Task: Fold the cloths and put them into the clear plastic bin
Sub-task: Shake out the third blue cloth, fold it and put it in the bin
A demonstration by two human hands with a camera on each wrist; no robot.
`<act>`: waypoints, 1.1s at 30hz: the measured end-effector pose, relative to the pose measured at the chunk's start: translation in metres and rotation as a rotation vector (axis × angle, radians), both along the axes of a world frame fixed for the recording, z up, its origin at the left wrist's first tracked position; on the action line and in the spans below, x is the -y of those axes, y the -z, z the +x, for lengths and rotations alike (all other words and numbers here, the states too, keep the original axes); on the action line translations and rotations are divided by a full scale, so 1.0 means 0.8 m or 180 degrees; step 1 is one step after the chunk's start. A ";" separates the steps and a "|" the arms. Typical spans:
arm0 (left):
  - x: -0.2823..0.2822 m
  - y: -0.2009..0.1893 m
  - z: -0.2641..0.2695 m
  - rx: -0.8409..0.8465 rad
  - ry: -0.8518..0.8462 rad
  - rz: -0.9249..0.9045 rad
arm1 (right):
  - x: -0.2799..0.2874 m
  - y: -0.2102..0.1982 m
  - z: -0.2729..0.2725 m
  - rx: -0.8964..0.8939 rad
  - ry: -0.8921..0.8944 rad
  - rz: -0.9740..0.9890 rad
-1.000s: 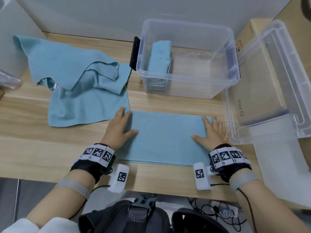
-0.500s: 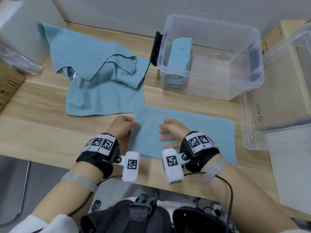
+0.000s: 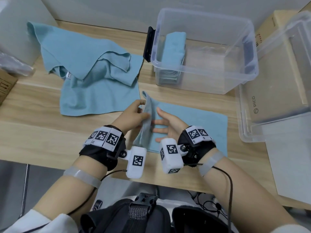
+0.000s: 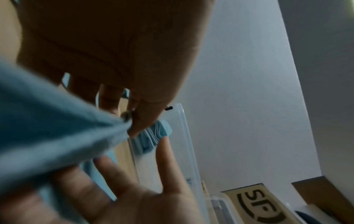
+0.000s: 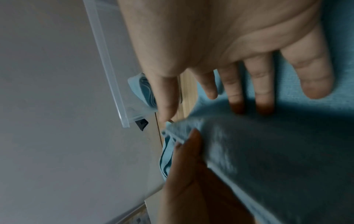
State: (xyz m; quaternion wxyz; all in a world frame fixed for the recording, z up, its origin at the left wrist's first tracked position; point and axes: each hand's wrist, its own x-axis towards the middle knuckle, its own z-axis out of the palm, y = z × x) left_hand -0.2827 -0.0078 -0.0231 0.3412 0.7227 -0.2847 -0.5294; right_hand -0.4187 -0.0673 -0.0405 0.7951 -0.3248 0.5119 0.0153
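Observation:
A half-folded light-blue cloth (image 3: 190, 126) lies on the wooden table (image 3: 33, 132) in front of me. My left hand (image 3: 136, 113) pinches its left edge and holds that edge lifted off the table; the left wrist view shows the raised cloth (image 4: 47, 121) held between thumb and fingers (image 4: 138, 119). My right hand (image 3: 164, 126) lies flat on the cloth with straight fingers (image 5: 258, 84), just right of the raised flap (image 5: 268, 151). The clear plastic bin (image 3: 239, 78) stands behind, with folded blue cloths (image 3: 175, 47) upright at its left end.
A loose pile of unfolded blue cloths (image 3: 94, 68) lies at the back left. The bin's clear lid (image 3: 277, 73) rests at the right over a cardboard box. A brown box corner (image 3: 6, 84) is at the far left edge.
My right hand slid from the cloth's right end to near its left end. My left hand went from flat on the cloth to pinching and lifting the left edge.

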 end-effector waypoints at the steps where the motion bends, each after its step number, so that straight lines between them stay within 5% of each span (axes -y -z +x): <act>1: 0.002 -0.002 -0.009 -0.0231 0.0135 -0.0003 | -0.001 -0.001 -0.002 0.0104 0.0080 0.0003; 5: 0.005 0.005 -0.034 -0.0660 0.0480 0.0097 | -0.004 0.007 -0.014 0.0130 0.0626 -0.0454; 11: 0.001 0.027 -0.024 -0.0117 -0.0448 -0.0012 | 0.003 0.025 -0.033 -0.1340 -0.0431 -0.2127; 16: -0.001 0.048 -0.018 -0.0060 -0.0345 0.0274 | 0.002 0.027 -0.041 -0.1729 -0.1073 -0.2604; 23: 0.006 0.051 -0.028 -0.0021 -0.0162 0.0342 | 0.010 0.022 -0.049 -0.1962 -0.1002 -0.2636; 28: 0.011 0.048 -0.029 -0.0066 -0.0041 0.0316 | 0.008 0.020 -0.056 -0.1267 -0.0624 -0.2766; 33: 0.019 0.029 -0.042 -0.0625 -0.0061 0.0020 | 0.002 0.012 -0.052 -0.0730 -0.0379 -0.1877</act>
